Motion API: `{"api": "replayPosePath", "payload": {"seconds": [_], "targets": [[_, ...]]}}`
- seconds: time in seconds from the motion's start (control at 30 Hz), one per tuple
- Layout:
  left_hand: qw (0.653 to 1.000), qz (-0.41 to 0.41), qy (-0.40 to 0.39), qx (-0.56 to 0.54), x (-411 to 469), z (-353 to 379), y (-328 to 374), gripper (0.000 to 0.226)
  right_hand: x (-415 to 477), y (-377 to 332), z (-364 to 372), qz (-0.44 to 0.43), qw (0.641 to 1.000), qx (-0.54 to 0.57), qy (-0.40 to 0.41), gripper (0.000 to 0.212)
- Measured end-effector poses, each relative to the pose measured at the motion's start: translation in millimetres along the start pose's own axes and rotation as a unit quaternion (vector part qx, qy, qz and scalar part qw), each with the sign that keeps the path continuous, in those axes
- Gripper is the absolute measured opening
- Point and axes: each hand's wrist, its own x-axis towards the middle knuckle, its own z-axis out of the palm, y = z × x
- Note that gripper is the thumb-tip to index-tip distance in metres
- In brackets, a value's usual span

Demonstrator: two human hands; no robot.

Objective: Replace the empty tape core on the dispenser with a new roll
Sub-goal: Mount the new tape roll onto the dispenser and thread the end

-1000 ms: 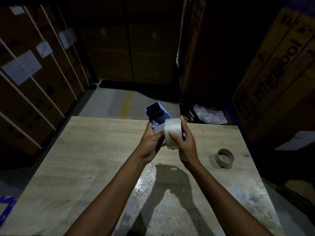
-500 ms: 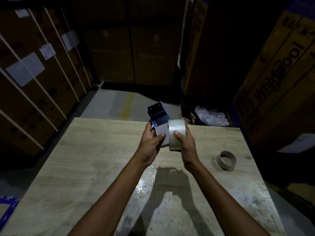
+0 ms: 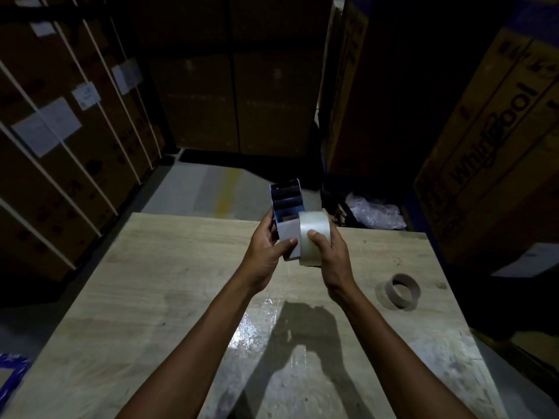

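**Dispenser rotated, roll squared up**
Left hand has turned the dispenser from tilted-left to nearly upright, and its open frame now faces the camera. Right hand shifted the new roll from in front of the body to against its right side.

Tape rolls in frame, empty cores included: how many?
2. The new roll is gripped by the right hand beside the dispenser; the empty core lies on the table, right side. None seems hidden.
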Motion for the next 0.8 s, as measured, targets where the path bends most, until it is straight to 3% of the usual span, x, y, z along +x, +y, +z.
{"api": "replayPosePath", "payload": {"seconds": [0.4, 0.67, 0.8], "targets": [[0.999, 0.007, 0.009, 0.040, 3, 7, 8, 0.073, -6, -10, 8, -0.077, 0.995, -0.062, -0.026, 0.091], [0.997, -0.031, 0.037, -0.053, -4, 18, 6, 0.050, -11, -6, 27, -0.020, 1.000, -0.011, 0.002, 0.082], [0.998, -0.031, 0.042, -0.031, -6, 21, 0, 0.058, -11, 1, 30, -0.014, 0.999, -0.039, 0.008, 0.083]]}}
